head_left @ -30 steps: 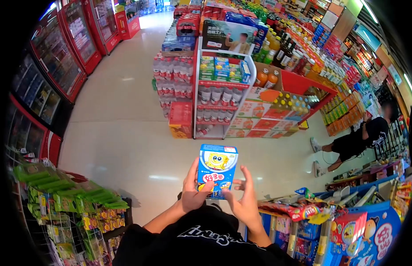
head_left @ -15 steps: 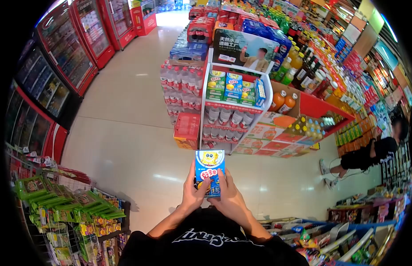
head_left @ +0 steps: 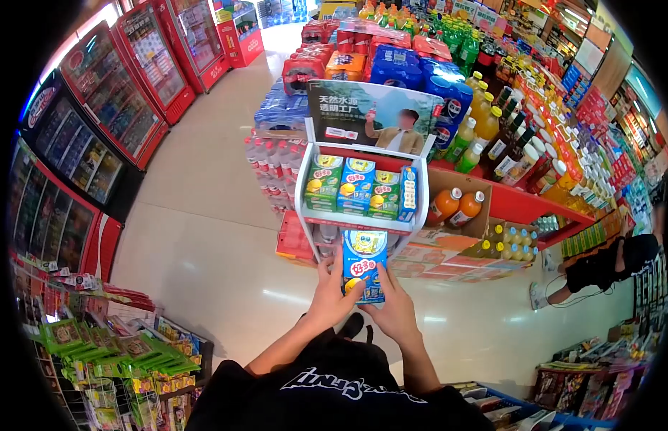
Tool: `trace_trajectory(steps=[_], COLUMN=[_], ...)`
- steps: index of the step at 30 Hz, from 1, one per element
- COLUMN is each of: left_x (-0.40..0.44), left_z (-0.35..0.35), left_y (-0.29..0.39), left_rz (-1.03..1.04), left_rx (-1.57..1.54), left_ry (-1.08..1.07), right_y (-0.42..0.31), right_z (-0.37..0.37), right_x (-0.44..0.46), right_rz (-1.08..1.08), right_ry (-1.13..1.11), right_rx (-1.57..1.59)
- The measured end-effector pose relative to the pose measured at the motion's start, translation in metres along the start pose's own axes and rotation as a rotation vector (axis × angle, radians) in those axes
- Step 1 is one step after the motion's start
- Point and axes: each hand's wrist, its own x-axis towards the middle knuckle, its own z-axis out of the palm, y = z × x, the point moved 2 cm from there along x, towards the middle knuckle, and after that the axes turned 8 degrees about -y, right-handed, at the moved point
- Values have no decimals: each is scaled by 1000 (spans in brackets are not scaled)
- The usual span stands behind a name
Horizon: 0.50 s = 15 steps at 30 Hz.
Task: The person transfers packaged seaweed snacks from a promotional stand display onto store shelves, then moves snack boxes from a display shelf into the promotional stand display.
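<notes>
A blue snack box (head_left: pixel 364 260) with a yellow cartoon face on its front is held upright before me. My left hand (head_left: pixel 332 293) grips its left side, thumb across the lower front. Fingers of my right hand (head_left: pixel 393 309) close on its lower right edge. Just beyond the box stands a white display rack (head_left: pixel 362 220). On its top shelf are similar boxes: a green box (head_left: pixel 324 184), a blue box (head_left: pixel 356 185), a shorter green box (head_left: pixel 385 194) and a narrow blue box (head_left: pixel 408 192) at the right end. The held box hides part of the rack's lower shelves.
Behind the rack are stacked drink packs (head_left: pixel 395 68) and many bottles (head_left: pixel 485 115). Red-framed fridges (head_left: pixel 104 90) line the left. Hanging green packets (head_left: pixel 125 348) are at lower left. A person in dark clothes (head_left: pixel 600 266) stands at right. Tiled floor (head_left: pixel 197 215) runs between.
The rack now appears nearer and lower in view. My hands and the held blue box have moved forward and slightly right, up to the rack's front.
</notes>
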Motion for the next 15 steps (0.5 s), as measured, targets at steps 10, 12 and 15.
trace_trajectory(steps=[10, 12, 15], left_x=[103, 126, 161], left_z=[29, 28, 19], left_y=[-14, -23, -28], left_rz=[93, 121, 176], left_rx=[-44, 4, 95], left_ry=[-180, -158, -124], right_y=[71, 71, 75], right_z=[-28, -34, -42], right_x=[80, 101, 138], right_rz=[81, 84, 94], right_ry=[132, 144, 150], right_rx=[19, -4, -83])
